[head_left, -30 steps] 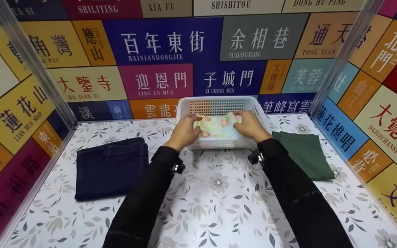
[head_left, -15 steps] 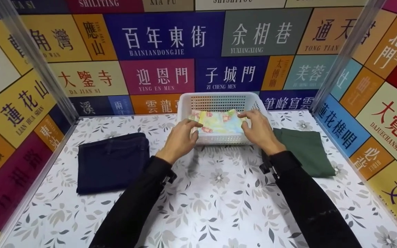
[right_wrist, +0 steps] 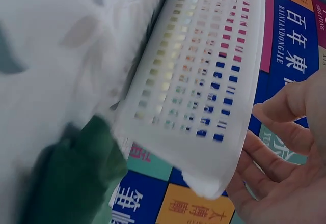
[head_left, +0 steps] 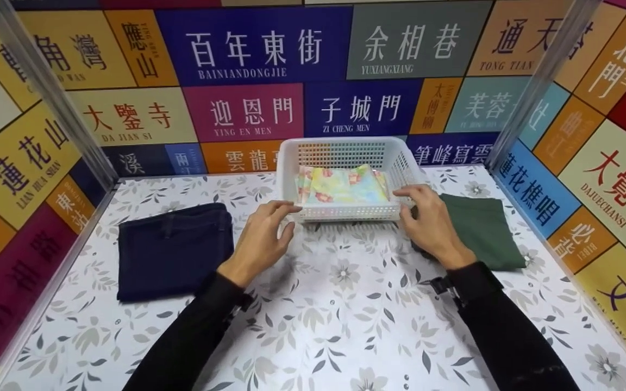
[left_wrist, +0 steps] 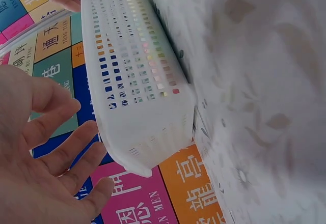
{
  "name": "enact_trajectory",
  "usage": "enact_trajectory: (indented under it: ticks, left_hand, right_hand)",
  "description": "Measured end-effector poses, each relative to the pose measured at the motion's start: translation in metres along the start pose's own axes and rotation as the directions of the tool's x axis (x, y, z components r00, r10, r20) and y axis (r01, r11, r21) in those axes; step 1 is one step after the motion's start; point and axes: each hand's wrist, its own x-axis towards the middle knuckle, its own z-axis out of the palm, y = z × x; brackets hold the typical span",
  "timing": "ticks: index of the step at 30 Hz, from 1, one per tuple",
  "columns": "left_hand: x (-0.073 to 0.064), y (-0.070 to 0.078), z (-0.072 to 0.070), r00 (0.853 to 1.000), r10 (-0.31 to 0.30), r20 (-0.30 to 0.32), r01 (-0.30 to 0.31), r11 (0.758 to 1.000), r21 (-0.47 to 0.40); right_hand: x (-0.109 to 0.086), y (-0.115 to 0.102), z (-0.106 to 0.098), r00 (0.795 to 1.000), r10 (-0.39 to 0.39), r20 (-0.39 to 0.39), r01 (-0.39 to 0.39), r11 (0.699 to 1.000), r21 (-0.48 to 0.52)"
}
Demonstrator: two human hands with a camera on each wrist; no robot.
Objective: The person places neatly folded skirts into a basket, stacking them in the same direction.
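Note:
A white plastic basket (head_left: 348,212) with a grid of holes stands at the back middle of the table. Inside it lies a folded floral cloth (head_left: 345,184) in yellow, pink and pale blue. My left hand (head_left: 261,236) is beside the basket's front left corner, fingers loosely bent and holding nothing. At the front right corner, my right hand (head_left: 432,222) has its fingers relaxed, fingertips right at the rim, nothing gripped. In the left wrist view the left hand (left_wrist: 56,152) is spread, apart from the basket wall (left_wrist: 142,86). The right wrist view shows the right hand (right_wrist: 285,152) near the rim.
A folded dark navy garment (head_left: 174,252) lies on the table left of the left forearm. Folded green fabric (head_left: 481,231) lies to the right, partly behind the right hand. The table has a leaf-patterned white cover (head_left: 340,315); sign-printed panels (head_left: 248,108) wall it at the back and sides.
Both hands have let go of the floral cloth and drawn back and apart from the basket, left hand leftward, right hand rightward. The cloth now rests in the basket.

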Motion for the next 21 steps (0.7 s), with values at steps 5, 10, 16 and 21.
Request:
enact_trajectory:
  ticks: [5, 10, 16, 21]
  left_hand:
    - [-0.017, 0.0, 0.0, 1.0, 0.007, 0.01, -0.007, 1.0, -0.002]
    - [-0.026, 0.005, 0.006, 0.998, -0.005, 0.07, 0.006, 1.0, -0.007]
    - [-0.025, 0.017, 0.018, 0.991, 0.015, 0.134, -0.013, 1.0, -0.016]
    - [-0.017, 0.031, 0.03, 0.984, 0.043, 0.175, -0.038, 0.999, -0.032]
  right_hand:
    - [-0.015, 0.009, -0.011, 0.997, 0.037, -0.074, -0.039, 0.999, -0.016]
    - [-0.029, 0.018, -0.026, 0.979, 0.204, 0.001, -0.203, 0.976, -0.073]
    - [-0.042, 0.027, -0.044, 0.863, 0.412, 0.293, -0.36, 0.908, -0.216]
    - [-0.052, 0.033, -0.048, 0.789, 0.439, 0.431, -0.347, 0.896, -0.277]
